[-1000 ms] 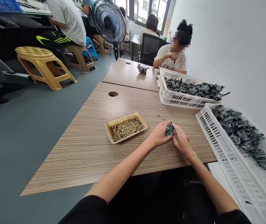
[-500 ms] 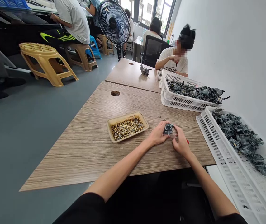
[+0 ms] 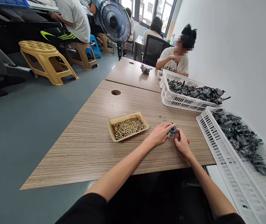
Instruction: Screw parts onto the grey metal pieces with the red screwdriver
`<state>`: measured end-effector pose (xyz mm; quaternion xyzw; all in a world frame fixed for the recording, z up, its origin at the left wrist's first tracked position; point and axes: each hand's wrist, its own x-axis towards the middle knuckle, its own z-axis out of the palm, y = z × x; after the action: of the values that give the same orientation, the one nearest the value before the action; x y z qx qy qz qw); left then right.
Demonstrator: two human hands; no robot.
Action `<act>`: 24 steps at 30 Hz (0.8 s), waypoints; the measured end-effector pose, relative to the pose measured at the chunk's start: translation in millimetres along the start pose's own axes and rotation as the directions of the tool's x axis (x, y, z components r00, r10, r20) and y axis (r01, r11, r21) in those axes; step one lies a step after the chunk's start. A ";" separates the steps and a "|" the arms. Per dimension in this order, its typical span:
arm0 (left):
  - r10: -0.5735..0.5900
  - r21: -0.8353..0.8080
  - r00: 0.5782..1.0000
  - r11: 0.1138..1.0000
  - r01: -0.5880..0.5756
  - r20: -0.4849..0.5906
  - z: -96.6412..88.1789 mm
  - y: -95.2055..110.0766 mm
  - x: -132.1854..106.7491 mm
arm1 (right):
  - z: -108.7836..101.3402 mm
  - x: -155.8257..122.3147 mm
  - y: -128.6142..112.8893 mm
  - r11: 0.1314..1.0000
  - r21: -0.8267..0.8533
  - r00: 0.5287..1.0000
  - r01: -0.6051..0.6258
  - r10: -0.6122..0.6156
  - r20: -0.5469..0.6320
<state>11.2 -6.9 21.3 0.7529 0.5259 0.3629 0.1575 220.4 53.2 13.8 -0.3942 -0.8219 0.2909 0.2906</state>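
Observation:
A small metal carburetor (image 3: pixel 172 131) sits between my two hands, just above the wood-grain table (image 3: pixel 77 149). My left hand (image 3: pixel 159 134) pinches its near side with the fingertips, and my right hand (image 3: pixel 182 143) grips its other side. Much of the carburetor is hidden by my fingers. A small red item (image 3: pixel 188 141) pokes out beside my right hand, and I cannot tell whether that hand holds it. To the left of my left hand lies a beige tray of brass screws (image 3: pixel 114 123). A few tiny loose parts (image 3: pixel 162 118) lie beyond my hands.
White slotted baskets of grey carburetors stand at the right: one (image 3: pixel 182 104) beyond my hands, one (image 3: pixel 217 146) beside my right arm. A seated co-worker (image 3: pixel 172 60) works at the far table, which holds another carburetor (image 3: pixel 144 69). A fan (image 3: pixel 114 25) and stools (image 3: pixel 38 53) stand left.
The carburetor has shifted right and tilted, so its round bore no longer faces up. My left hand has slid right toward it, and the view has shifted slightly.

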 end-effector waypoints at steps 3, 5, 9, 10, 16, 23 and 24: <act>0.005 0.059 1.000 0.998 -0.005 0.008 -0.3 -0.1 0.4 | 2.8 -3.3 -1.2 1.000 -0.021 0.999 0.010 -0.011 -0.038; 0.010 0.079 1.000 0.997 -0.011 0.011 -1.6 -0.4 1.0 | 2.4 -5.4 -3.1 0.999 -0.043 0.998 0.018 -0.021 -0.060; 0.004 0.098 1.000 0.995 -0.002 -0.018 -5.0 -3.7 1.8 | -3.4 -4.9 -10.9 0.994 -0.100 0.996 0.042 -0.050 -0.079; -0.012 0.091 0.999 0.996 0.015 -0.034 -5.4 -5.6 1.7 | -5.0 -3.8 -13.7 0.992 -0.115 0.996 0.051 -0.060 -0.071; -0.177 0.059 0.983 0.982 0.180 -0.054 -7.2 -20.5 -1.5 | -6.6 4.2 -32.6 0.980 -0.165 0.994 0.106 -0.104 0.026; -0.120 0.020 0.991 0.992 0.122 -0.060 -14.7 -15.3 -3.6 | -4.0 15.8 -39.8 0.981 -0.141 0.991 0.134 -0.136 0.001; -0.097 0.010 0.993 0.995 0.098 -0.074 -14.5 -12.7 -3.0 | -6.2 22.2 -38.6 0.982 -0.142 0.991 0.127 -0.132 -0.030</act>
<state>-8.2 -6.7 22.2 0.7137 0.5699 0.3785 0.1504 194.7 52.8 50.7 -0.3648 -0.8583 0.2054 0.2967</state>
